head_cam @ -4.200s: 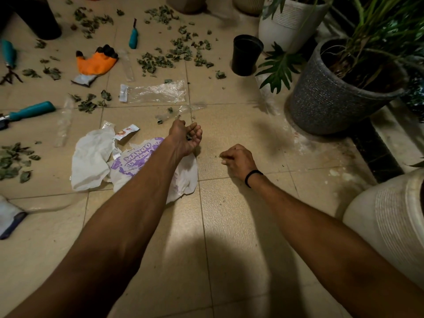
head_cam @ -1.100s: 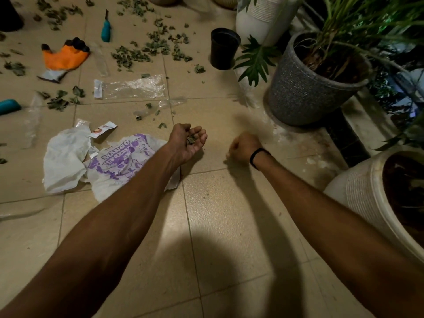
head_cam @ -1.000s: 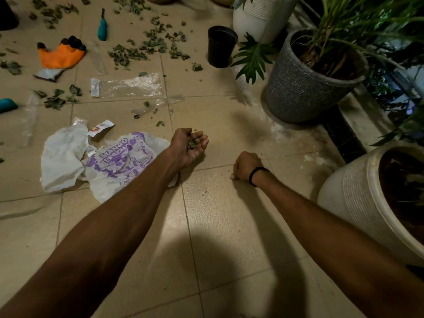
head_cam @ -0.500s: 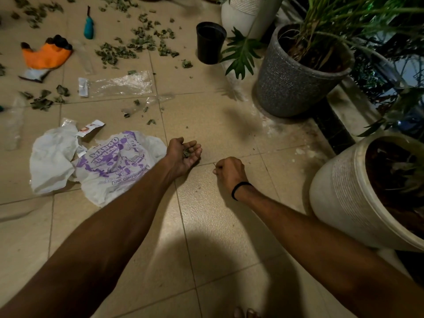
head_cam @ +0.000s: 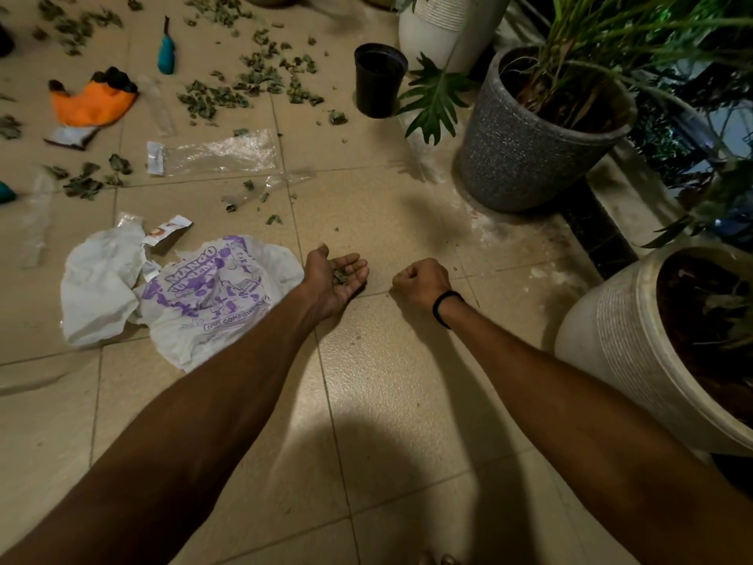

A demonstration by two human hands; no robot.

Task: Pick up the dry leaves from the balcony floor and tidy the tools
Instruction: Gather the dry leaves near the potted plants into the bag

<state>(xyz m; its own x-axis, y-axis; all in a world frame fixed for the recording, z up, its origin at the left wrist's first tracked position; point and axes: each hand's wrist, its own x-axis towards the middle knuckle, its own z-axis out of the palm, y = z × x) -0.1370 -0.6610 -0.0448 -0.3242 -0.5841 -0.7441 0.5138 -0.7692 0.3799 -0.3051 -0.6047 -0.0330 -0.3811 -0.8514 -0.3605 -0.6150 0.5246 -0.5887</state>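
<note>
Leaf crumbs [head_cam: 340,276], perhaps brittle, in cupped left hand [head_cam: 322,285]

I look down on a beige tiled floor [head_cam: 387,385], dimly lit, my shadow [head_cam: 407,475] on the near tiles. At right stand a grey pot [head_cam: 521,157], a cream pot [head_cam: 611,340] nearer, a white pot [head_cam: 432,30] far.

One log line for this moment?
left hand: palm up, carrying leaf bits | right hand: fisted | plastic bag: beside left hand
</note>
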